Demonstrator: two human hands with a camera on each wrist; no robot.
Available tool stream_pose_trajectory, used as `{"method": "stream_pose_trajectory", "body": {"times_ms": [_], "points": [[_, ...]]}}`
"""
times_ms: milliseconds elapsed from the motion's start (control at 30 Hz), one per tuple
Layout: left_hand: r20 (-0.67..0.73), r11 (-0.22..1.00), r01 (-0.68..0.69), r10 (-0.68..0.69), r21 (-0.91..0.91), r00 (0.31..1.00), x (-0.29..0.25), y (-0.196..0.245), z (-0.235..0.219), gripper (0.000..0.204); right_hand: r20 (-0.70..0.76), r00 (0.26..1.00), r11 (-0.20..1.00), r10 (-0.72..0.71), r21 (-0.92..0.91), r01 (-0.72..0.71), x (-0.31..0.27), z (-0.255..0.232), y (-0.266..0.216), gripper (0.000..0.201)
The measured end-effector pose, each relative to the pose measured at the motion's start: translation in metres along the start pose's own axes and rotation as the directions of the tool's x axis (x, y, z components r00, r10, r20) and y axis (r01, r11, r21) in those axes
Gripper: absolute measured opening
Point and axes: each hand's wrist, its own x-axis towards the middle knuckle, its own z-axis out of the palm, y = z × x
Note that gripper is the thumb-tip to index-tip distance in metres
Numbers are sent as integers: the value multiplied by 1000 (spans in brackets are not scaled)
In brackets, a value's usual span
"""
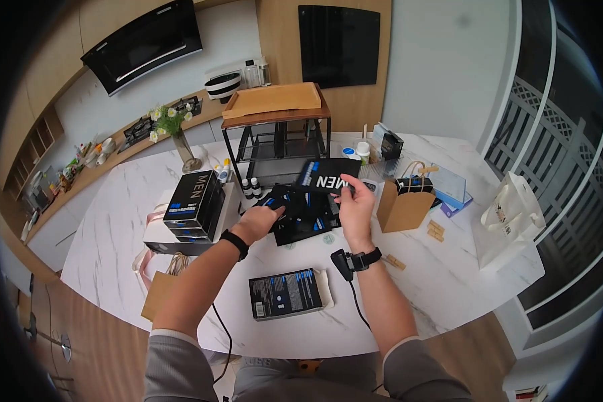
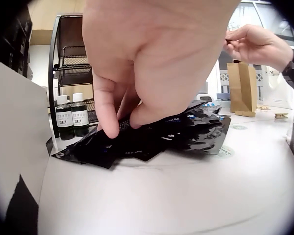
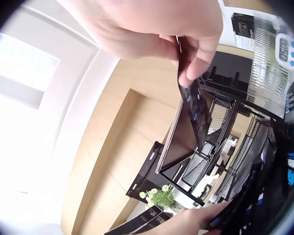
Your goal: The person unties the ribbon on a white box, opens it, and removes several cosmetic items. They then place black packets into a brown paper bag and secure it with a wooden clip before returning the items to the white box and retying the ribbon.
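Note:
The right hand pinches the edge of a black sachet lettered MEN, holding it up above a loose pile of similar black sachets. In the right wrist view this sachet hangs edge-on between thumb and fingers. The left hand reaches down onto the left side of the pile; in the left wrist view its fingertips pinch at the top of the sachets. Nearer the body, a black printed box lies on the table with its right end flap open.
Stacked black boxes stand at the left, with two small bottles beside the pile. Behind is a black rack. At the right are a brown paper bag, wooden pieces and a white bag.

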Motion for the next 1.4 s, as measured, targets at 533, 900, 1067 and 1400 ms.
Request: {"method": "stream_pose_trajectory", "body": {"times_ms": [533,900,1067,1400], "points": [[-71,965,-158,146,-209,987,-18,31,16,74,527,547,354,650,-847,396,-28,1,35,61],[130,946,285,-267,-156,955,-23,18,16,88,272,768,33,580,-950,312,-33,0,41,58],[198,894,446,-428,-52,882,-19,12,31,77,322,731,155,602,-945,289,-37,8,27,58],[135,968,42,-9,-246,991,-113,99,-27,100,439,639,229,632,-893,388,-38,12,17,73]]}}
